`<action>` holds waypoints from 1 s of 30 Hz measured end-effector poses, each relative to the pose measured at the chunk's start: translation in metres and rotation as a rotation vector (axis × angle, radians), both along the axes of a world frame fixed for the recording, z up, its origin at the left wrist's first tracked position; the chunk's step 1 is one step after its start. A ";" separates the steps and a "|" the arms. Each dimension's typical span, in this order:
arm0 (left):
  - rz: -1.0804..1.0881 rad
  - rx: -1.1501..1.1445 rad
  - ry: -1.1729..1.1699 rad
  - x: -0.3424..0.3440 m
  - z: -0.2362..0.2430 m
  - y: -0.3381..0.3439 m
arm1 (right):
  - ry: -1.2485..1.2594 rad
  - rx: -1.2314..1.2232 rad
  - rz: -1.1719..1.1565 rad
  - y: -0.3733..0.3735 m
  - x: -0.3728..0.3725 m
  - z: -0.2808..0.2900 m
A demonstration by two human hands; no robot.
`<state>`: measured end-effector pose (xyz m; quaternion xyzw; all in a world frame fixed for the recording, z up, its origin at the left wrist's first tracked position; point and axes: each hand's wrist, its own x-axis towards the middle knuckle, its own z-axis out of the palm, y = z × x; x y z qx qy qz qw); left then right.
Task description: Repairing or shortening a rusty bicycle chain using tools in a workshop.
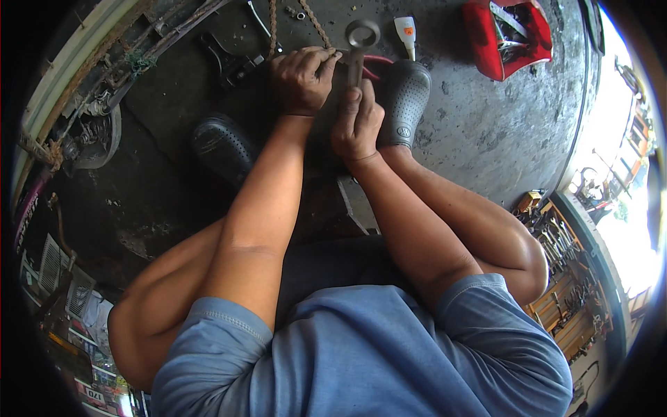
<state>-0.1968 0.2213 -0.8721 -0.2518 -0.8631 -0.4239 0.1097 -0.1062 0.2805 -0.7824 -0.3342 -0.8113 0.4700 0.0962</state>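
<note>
My left hand [304, 80] is closed, its thumb and fingers pinched together on a rusty roller chain [317, 26]. Two strands of that chain run up from the hand past the top of the view. Beside it, my right hand [358, 125] grips the shaft of a metal tool with a round, ring-like head [363, 33], held with the head pointing away from me. Whether the head is a hole or a solid face I cannot tell. Red handles [376, 64], like those of pliers, show just behind the tool, partly hidden.
A white bottle [406, 35] stands by my right grey clog [405, 104]. Farther right lies an open red container [479, 38] with metal parts inside. A black tool [233, 62] lies left of my hands. Wrenches [559, 243] hang on a rack at right; metal frames line the left.
</note>
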 end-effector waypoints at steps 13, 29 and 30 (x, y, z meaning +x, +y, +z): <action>-0.001 -0.043 -0.001 0.003 -0.011 -0.006 | -0.233 -0.087 -0.017 -0.002 -0.001 -0.013; 0.001 0.005 0.050 -0.003 -0.008 -0.002 | -0.145 -0.082 0.023 0.003 -0.006 -0.006; -0.005 0.008 0.036 -0.002 -0.005 -0.001 | -0.003 -0.125 -0.027 0.004 -0.007 -0.001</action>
